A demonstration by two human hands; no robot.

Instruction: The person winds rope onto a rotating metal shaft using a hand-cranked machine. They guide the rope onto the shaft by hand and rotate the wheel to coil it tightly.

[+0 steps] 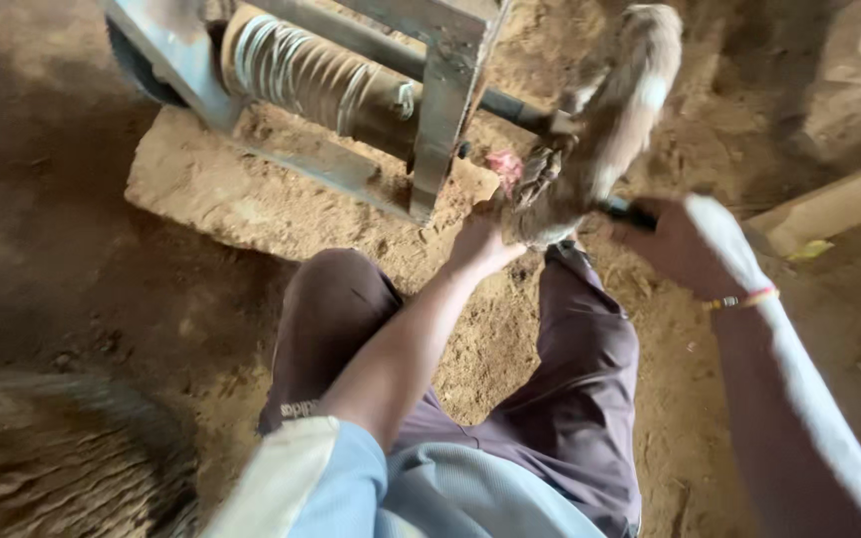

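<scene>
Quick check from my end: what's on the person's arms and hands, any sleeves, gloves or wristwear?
Both hands are bare, no gloves. The left hand follows a bare forearm, with a light blue sleeve pushed up near the elbow. The right hand has a thin red and yellow thread band at the wrist.

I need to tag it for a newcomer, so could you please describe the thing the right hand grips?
Start at the grey metal frame machine on its sandy block. A dark bar runs right from it to the right hand, which grips its black handle, the only black-tipped part there.
</scene>
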